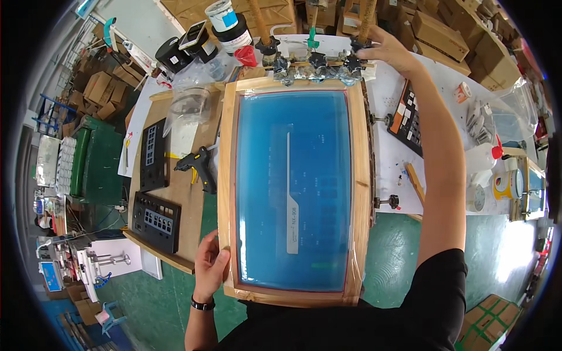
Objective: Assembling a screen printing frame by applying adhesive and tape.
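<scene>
A wooden screen-printing frame (359, 193) with blue mesh (293, 175) lies before me, its far end under a metal hinge clamp (316, 71). Pale line artwork shows in the mesh. My left hand (211, 266) grips the frame's near left edge, thumb on top, fingers partly hidden behind the wood. My right arm reaches far forward. At the clamp's right end, my right hand (389, 52) has its fingers closed around a black star knob (360, 44) below a rusty threaded rod. A second star knob (267, 45) sits at the clamp's left end.
Left of the frame, a board carries two black panels (153, 155) and a black glue gun (199, 168). Ink tubs (235, 35) and a red cup (244, 56) stand far left. To the right are another black panel (407, 120), a wooden stick (415, 182) and a yellow can (507, 183).
</scene>
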`<state>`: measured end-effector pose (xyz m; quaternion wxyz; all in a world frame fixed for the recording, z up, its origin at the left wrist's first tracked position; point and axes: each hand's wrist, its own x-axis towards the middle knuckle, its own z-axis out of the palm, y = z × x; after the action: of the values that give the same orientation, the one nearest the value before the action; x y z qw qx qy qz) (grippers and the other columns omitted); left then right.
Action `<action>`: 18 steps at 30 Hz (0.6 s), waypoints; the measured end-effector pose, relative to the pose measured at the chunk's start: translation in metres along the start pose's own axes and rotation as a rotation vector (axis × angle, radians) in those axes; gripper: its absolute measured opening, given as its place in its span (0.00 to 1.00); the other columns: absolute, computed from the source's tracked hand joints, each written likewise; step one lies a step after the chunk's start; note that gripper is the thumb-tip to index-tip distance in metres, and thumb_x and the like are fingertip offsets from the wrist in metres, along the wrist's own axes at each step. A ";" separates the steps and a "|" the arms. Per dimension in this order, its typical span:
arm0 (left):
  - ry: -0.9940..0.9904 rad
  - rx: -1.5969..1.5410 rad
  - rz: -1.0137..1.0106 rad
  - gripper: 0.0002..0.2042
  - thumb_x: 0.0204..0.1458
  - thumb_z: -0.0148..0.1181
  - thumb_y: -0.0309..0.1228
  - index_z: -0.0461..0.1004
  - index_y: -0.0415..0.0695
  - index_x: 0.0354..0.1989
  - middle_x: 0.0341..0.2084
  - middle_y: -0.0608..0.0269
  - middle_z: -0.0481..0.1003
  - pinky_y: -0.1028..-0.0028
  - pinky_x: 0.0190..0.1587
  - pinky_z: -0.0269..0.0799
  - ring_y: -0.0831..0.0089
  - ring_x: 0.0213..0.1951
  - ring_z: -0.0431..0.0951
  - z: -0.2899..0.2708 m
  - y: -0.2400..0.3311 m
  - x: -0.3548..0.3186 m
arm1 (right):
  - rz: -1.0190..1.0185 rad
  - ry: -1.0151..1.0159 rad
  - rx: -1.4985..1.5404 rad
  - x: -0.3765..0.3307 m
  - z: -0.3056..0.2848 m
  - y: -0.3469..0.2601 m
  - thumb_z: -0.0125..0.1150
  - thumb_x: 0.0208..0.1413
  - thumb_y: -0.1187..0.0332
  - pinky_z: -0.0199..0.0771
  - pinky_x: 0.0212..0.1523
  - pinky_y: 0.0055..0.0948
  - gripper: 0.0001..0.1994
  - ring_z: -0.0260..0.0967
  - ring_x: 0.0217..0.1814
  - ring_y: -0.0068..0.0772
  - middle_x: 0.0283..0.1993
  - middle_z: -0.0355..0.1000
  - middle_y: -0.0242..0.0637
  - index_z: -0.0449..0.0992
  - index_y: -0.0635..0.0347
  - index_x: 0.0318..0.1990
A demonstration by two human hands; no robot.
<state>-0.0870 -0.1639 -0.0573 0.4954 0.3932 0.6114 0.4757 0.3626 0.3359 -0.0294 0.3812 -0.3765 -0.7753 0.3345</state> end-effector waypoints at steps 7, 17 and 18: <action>0.062 -0.099 -0.071 0.21 0.70 0.56 0.26 0.69 0.36 0.69 0.53 0.54 0.79 0.73 0.57 0.72 0.72 0.48 0.78 -0.002 -0.012 -0.010 | 0.264 0.285 0.276 -0.044 -0.029 0.015 0.69 0.67 0.50 0.75 0.63 0.33 0.37 0.75 0.64 0.37 0.64 0.76 0.45 0.65 0.56 0.77; -0.057 -0.497 -0.235 0.24 0.75 0.53 0.44 0.69 0.42 0.71 0.61 0.53 0.78 0.63 0.64 0.75 0.62 0.58 0.79 -0.008 -0.041 -0.091 | 0.381 0.516 0.178 -0.033 0.009 0.025 0.74 0.61 0.55 0.77 0.57 0.35 0.37 0.75 0.56 0.36 0.60 0.77 0.44 0.69 0.65 0.72; 0.007 -0.488 -0.293 0.24 0.75 0.53 0.44 0.69 0.42 0.71 0.61 0.53 0.78 0.63 0.64 0.75 0.62 0.58 0.79 -0.002 -0.042 -0.094 | 0.305 0.467 0.183 -0.036 0.009 0.025 0.74 0.61 0.55 0.77 0.57 0.35 0.37 0.75 0.56 0.36 0.60 0.77 0.44 0.69 0.65 0.72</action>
<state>-0.0702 -0.2639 -0.0763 0.6369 0.1679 0.5308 0.5334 0.3780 0.3160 -0.0659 0.5270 -0.5195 -0.5677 0.3606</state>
